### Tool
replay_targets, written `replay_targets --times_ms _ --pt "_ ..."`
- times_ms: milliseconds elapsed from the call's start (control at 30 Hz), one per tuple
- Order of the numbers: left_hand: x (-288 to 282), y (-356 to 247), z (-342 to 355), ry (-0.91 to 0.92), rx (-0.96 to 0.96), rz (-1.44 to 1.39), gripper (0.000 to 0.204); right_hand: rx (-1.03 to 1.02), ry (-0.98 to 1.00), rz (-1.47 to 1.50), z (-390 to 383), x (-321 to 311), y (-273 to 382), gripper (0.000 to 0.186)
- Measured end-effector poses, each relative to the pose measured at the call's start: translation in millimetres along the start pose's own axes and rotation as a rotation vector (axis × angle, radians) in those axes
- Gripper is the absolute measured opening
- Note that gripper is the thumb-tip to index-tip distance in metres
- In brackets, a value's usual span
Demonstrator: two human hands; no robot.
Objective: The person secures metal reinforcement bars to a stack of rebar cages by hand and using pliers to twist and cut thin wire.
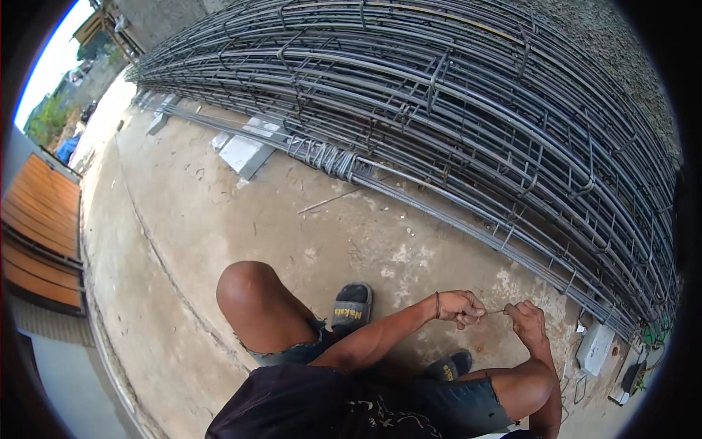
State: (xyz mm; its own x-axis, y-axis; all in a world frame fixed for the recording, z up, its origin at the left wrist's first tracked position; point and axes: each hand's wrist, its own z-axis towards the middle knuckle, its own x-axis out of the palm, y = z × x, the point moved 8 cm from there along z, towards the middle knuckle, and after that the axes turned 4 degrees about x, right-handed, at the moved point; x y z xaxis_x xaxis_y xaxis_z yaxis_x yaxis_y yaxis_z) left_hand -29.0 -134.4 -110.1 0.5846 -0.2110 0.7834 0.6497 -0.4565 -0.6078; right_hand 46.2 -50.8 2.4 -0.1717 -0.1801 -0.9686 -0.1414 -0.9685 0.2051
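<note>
My left hand (pixel 458 308) is closed on one part of a thin piece of wire (pixel 494 312), above the concrete ground between my bent knees. Just to its right, my right hand (pixel 526 319) pinches the same wire with its fingers curled. Both hands are a short way in front of the long steel rebar cages (pixel 439 85), not touching them. A bundle of bent steel stirrups (pixel 327 157) sits around the straight bars at the foot of the cages.
White concrete blocks (pixel 241 157) lie beside and under the bars, another (pixel 596 350) at the right. A loose rod (pixel 322 203) lies on the concrete floor (pixel 175 219). A rough wall (pixel 599 36) stands behind the cages. An orange slatted gate (pixel 44 227) is at the left.
</note>
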Motion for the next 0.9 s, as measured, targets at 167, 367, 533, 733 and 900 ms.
replay_targets --times_ms 167,367,533,733,900 --pt "-18.7 -32.7 -1.1 -0.347 0.233 0.048 0.027 0.195 -0.081 0.187 12.8 2.5 -22.1 0.015" --pt "-36.9 -72.8 17.6 -0.65 0.248 0.675 0.018 0.571 -0.095 0.411 -10.4 22.7 -42.2 0.004" --pt "-16.4 -70.0 14.7 -0.595 0.506 1.411 0.014 0.567 -0.004 0.379 -22.9 23.0 -34.7 0.002" --pt "-24.0 -54.2 25.8 -0.772 0.434 1.366 0.018 0.599 0.012 0.319 -38.1 26.0 -40.7 0.004" --pt "-34.8 -54.0 36.7 -0.713 0.231 0.435 0.027 0.383 -0.377 -0.323 -41.1 -39.7 -26.1 0.035"
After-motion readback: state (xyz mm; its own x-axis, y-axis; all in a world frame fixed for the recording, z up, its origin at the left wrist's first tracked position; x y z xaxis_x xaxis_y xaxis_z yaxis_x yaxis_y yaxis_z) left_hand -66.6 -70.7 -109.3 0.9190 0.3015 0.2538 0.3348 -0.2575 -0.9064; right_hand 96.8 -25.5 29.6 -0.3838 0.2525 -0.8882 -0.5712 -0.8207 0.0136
